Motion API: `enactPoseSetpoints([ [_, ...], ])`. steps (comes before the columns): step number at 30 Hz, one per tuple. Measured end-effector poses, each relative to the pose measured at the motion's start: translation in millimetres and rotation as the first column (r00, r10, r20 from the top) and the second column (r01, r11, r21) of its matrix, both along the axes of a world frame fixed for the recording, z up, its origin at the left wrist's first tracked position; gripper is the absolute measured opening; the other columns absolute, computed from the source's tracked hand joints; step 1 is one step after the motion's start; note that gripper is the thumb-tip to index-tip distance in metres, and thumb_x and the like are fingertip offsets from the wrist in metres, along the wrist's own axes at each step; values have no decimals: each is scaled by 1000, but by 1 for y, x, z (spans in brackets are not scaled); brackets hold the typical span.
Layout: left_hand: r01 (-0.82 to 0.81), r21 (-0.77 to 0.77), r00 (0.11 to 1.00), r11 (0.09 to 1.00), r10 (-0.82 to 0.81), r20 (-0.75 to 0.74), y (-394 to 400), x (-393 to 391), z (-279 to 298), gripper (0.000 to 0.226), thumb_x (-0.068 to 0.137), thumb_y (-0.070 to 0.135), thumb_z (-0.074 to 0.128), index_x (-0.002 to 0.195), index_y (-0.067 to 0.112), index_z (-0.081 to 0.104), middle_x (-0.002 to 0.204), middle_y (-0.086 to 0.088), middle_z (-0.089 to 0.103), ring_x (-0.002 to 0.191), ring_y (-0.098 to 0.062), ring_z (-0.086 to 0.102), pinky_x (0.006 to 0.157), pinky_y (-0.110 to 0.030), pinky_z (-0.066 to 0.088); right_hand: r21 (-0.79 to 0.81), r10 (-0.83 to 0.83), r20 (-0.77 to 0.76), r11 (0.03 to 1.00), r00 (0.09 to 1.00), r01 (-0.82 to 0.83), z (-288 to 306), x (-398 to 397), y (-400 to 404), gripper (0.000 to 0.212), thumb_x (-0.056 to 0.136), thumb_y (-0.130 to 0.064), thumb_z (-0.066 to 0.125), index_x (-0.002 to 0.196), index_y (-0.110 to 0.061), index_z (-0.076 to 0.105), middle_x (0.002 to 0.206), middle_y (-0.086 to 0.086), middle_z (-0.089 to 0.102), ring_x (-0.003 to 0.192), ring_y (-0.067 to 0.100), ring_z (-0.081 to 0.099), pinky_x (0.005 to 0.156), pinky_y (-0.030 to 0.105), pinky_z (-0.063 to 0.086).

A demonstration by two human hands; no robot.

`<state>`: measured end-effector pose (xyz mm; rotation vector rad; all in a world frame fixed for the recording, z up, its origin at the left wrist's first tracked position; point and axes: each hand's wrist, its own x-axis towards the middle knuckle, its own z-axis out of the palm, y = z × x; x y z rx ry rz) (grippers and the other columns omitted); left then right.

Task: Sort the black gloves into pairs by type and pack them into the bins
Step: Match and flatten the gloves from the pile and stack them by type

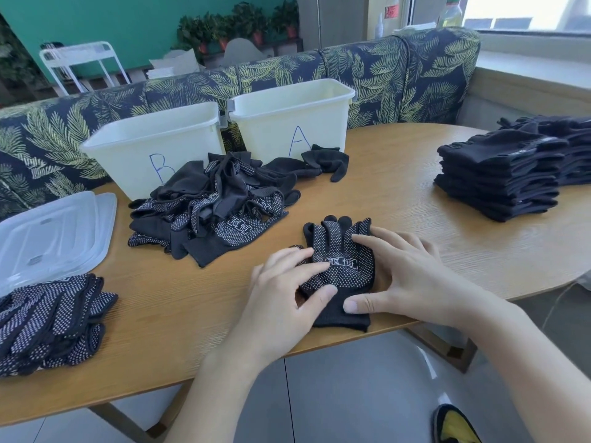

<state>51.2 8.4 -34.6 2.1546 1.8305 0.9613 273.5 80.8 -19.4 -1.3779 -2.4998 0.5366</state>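
Both bare hands lie spread on a dotted black glove at the near edge of the wooden table: the left hand presses its palm side with loosely bent fingers and thumb, and the right hand rests straight fingers across the knit and holds the cuff down with its thumb. Neither hand closes around the fabric. Beyond them sits a tangled heap of gloves, some with white grip dots, some plain. Behind it stand two cream plastic bins, bin B and bin A. A neat stack of plain black gloves sits far right; a stack of dotted gloves lies far left, beside translucent lids.
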Motion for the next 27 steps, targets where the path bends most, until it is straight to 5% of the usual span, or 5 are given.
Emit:
enactPoseSetpoints([
  [4,-16,-74,999,997,13,-30,2,-4,-4,62,81,76,43,128,44,66,144,24,52,141,8,30,119,-34,22,33,-28,-157,999,987,33,-3,3,15,101,63,-98,33,147,-43,42,152,-22,40,141,6,26,118,39,14],
  [10,-40,-67,998,997,36,-58,-1,-2,-4,63,81,78,39,128,46,65,145,26,49,141,11,25,115,-26,14,93,-84,-213,990,973,106,-15,3,40,70,80,-81,46,130,-35,62,138,-13,58,134,19,47,113,51,33],
  [18,-34,-69,997,997,29,-66,-1,-1,-4,63,81,78,40,129,45,65,146,26,49,142,10,24,113,-23,13,103,-132,-352,979,927,178,-14,-5,48,51,88,-66,53,123,-32,67,128,-9,61,123,20,54,106,51,42],
  [21,-33,-76,998,997,28,-57,-1,-1,-4,62,80,78,41,128,45,65,145,26,49,141,10,26,116,-26,15,160,-130,-269,971,954,177,-13,-14,52,52,91,-63,48,126,-30,67,132,-6,60,126,25,49,107,51,39],
  [27,-33,-63,999,997,30,-40,0,-2,-5,59,80,76,45,125,44,67,142,26,51,141,10,28,117,-28,17,191,-88,-281,971,956,146,-11,-24,62,11,96,-35,65,99,-30,75,129,-9,62,127,23,47,108,51,34],
])
